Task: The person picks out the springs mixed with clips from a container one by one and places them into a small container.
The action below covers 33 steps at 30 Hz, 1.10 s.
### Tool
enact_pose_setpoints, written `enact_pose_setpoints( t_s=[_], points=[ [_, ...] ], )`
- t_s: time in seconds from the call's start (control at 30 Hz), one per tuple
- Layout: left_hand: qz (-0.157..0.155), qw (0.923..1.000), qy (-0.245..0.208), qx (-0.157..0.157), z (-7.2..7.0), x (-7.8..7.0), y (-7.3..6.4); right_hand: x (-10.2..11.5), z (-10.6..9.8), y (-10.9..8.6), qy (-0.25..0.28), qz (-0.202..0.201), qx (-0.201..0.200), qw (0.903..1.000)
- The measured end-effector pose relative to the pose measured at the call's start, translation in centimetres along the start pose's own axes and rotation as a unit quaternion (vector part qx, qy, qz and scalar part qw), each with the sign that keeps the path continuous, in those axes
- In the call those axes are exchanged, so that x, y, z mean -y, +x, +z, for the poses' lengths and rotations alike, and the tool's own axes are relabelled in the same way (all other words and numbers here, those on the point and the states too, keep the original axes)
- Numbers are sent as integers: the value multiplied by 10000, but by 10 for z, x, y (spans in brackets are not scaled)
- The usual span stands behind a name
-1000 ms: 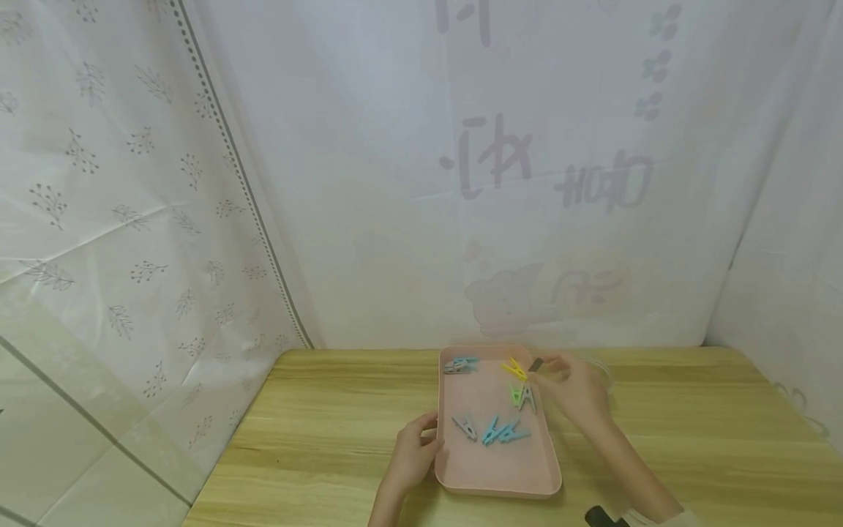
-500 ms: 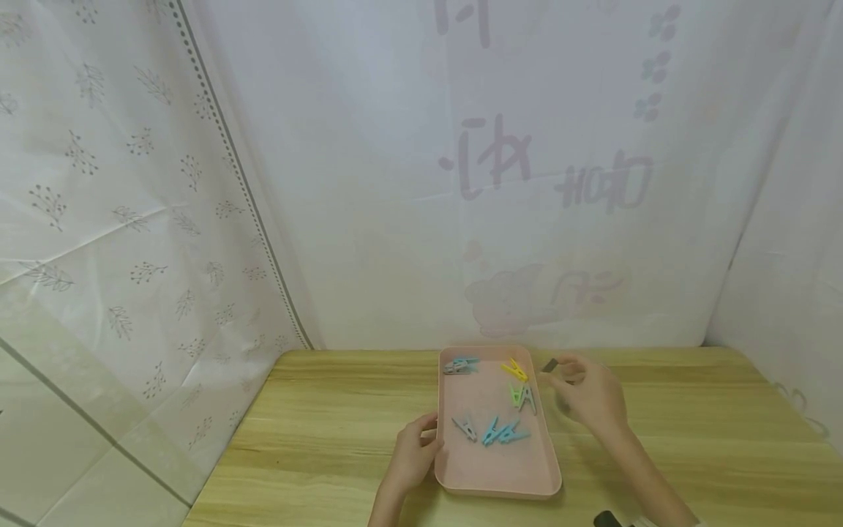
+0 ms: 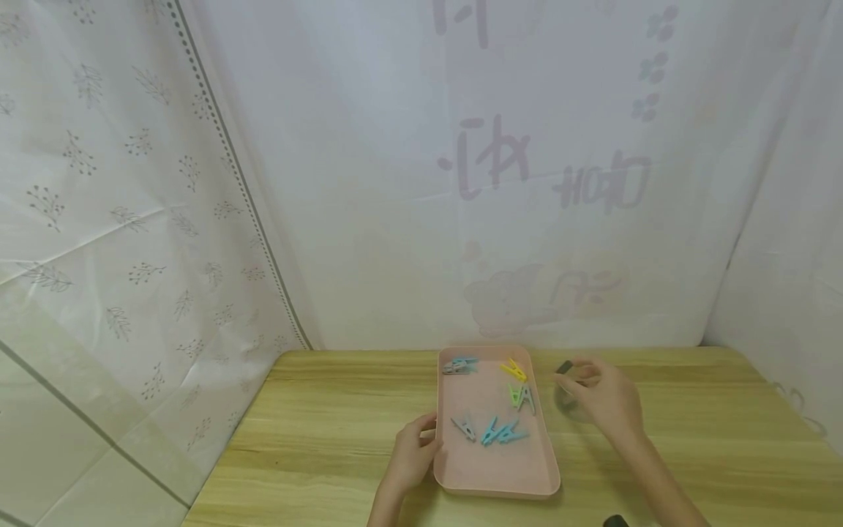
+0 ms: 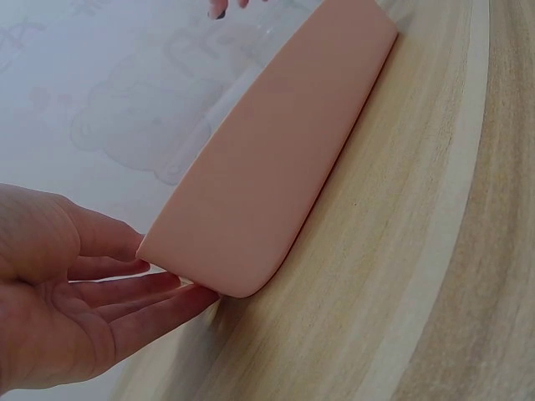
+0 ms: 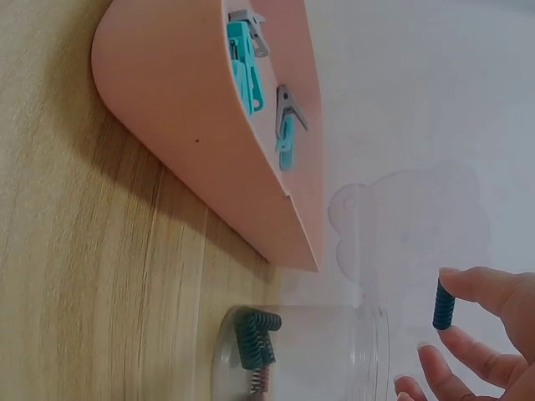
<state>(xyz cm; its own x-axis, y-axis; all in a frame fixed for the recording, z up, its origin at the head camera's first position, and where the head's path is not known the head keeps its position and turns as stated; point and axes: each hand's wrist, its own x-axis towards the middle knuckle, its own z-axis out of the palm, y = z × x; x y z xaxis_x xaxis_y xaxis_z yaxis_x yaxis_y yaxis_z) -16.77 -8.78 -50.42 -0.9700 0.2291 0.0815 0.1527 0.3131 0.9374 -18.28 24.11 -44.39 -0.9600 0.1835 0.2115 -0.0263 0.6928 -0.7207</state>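
Note:
My right hand (image 3: pixel 609 399) pinches a small dark coil spring (image 5: pixel 444 305) between thumb and finger, held up above a clear plastic jar (image 5: pixel 326 359). Inside the jar lie dark coil springs (image 5: pixel 251 338) and a reddish one (image 5: pixel 261 380). In the head view, the right hand partly covers the jar. At the left side of a pink tray (image 3: pixel 494 472), my left hand (image 3: pixel 413 457) holds its wall; in the left wrist view its fingers (image 4: pixel 159 322) reach the tray's rim and lower corner.
The tray carries several clothespins: a yellow one (image 3: pixel 514 370), a green one (image 3: pixel 515 396), blue ones (image 3: pixel 490 432) and grey ones (image 3: pixel 465 427). More overlap in its far left corner. A white printed curtain (image 3: pixel 369 219) hangs behind the wooden table (image 3: pixel 316 432).
My right hand has moved right, from the tray's far right edge to above the jar, with the spring still pinched. The left hand and the clothespins have stayed in place.

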Motion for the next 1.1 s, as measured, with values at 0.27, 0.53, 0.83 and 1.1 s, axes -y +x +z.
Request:
enact_pose_setpoints(
  t_s=[0.27, 0.53, 0.83, 1.1],
  points=[
    [1, 10000, -84, 16, -1, 1, 0, -6, -5, -1, -74, 191, 91, 9997],
    [-11, 10000, 1, -26, -1, 2, 1, -10, -9, 1, -259, 428, -13, 9987],
    [40, 10000, 27, -33, 0, 3, 2, -17, -12, 0, -243, 515, -144, 9983],
    [57, 9998, -198, 52, -1, 1, 1, -26, -11, -3, -260, 274, -260, 9989]
  ],
)
